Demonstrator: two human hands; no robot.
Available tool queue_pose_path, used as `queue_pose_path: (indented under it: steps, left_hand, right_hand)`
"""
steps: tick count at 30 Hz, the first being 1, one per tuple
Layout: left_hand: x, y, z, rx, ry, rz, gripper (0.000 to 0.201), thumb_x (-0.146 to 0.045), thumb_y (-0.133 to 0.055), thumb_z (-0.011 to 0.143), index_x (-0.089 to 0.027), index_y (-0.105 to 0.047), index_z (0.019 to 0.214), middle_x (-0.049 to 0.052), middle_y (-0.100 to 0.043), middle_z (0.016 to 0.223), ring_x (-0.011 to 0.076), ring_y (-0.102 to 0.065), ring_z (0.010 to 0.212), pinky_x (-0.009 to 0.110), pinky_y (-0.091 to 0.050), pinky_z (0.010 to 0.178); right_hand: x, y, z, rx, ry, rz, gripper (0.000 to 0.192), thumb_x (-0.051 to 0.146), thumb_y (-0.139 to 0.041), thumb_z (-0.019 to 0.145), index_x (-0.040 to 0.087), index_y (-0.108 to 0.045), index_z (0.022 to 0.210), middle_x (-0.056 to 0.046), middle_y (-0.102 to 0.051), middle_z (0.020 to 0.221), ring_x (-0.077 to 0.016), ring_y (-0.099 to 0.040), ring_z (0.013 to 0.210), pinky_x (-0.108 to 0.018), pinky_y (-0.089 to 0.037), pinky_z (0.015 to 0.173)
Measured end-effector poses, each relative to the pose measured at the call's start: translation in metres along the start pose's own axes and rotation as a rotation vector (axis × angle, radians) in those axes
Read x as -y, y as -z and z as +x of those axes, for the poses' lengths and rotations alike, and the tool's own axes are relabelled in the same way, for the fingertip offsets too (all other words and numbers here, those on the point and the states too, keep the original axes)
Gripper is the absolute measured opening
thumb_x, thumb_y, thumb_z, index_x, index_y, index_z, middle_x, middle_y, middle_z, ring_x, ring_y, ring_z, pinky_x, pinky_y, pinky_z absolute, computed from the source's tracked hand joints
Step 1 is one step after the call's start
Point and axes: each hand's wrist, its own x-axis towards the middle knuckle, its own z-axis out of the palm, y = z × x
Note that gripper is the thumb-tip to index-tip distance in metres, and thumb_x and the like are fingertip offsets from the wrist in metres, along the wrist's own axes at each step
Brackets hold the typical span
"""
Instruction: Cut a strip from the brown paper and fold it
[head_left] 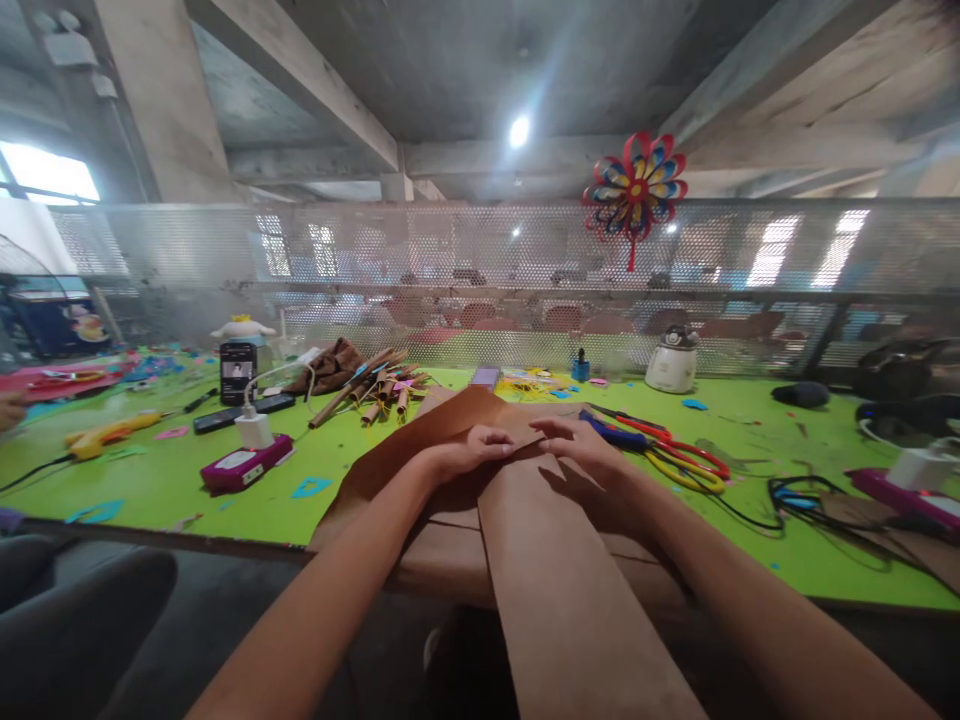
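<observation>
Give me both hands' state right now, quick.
Left hand: fingers curled, pressing down on the folded brown paper sheet.
Right hand: flat, palm down on the same sheet, gripping nothing.

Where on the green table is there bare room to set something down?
Bare green lies right of the scissors, before the white appliance, and left of the brown paper, beside the pink box. The rolled-paper pile is crowded.

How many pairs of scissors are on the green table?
2, lying together right of the right hand: red-handled scissors behind, yellow-handled scissors nearer the person. Others may be hidden in the clutter at the far left.
</observation>
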Motion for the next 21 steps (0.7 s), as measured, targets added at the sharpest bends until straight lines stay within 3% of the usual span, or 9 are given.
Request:
queue_pose_path:
  steps: [2,6,12,21]
  left_hand:
    - [-0.006,-0.001,-0.002,0.025,-0.01,0.065,0.037,-0.045,-0.057,0.081,-0.012,-0.064,0.093,0.006,-0.06,0.089,0.0161,-0.05,0.081,0.027,-0.036,0.076]
    - [-0.012,-0.003,-0.002,0.05,-0.029,0.186,0.036,-0.044,-0.052,0.084,-0.011,-0.064,0.091,0.005,-0.06,0.087,0.0157,-0.05,0.08,0.027,-0.037,0.075]
    - [0.001,-0.003,0.008,0.001,-0.104,0.309,0.034,-0.043,-0.053,0.083,-0.011,-0.064,0.089,0.004,-0.06,0.081,0.0141,-0.051,0.076,0.024,-0.038,0.071]
    - [0.011,-0.001,0.01,0.0,-0.117,0.396,0.039,-0.047,-0.052,0.084,-0.013,-0.063,0.098,0.006,-0.064,0.094,0.0174,-0.055,0.086,0.026,-0.04,0.078]
  right_hand:
    - [0.001,0.001,0.0,0.075,-0.101,0.068,0.018,0.034,-0.061,0.074,0.018,-0.065,0.079,-0.005,-0.063,0.08,-0.0158,-0.054,0.069,-0.026,-0.04,0.058]
    - [0.0,-0.002,-0.001,0.107,-0.231,0.199,0.034,0.047,-0.065,0.07,0.017,-0.054,0.06,0.001,-0.047,0.053,-0.0104,-0.042,0.05,-0.025,-0.028,0.047]
    - [-0.007,-0.007,0.0,0.102,-0.342,0.472,0.029,0.035,-0.077,0.055,0.014,-0.059,0.064,0.004,-0.048,0.051,-0.0066,-0.036,0.046,-0.023,-0.022,0.045]
    - [-0.015,-0.005,-0.002,0.156,-0.379,0.394,0.033,0.044,-0.073,0.063,0.015,-0.057,0.062,0.006,-0.041,0.047,-0.0056,-0.031,0.041,-0.023,-0.019,0.041]
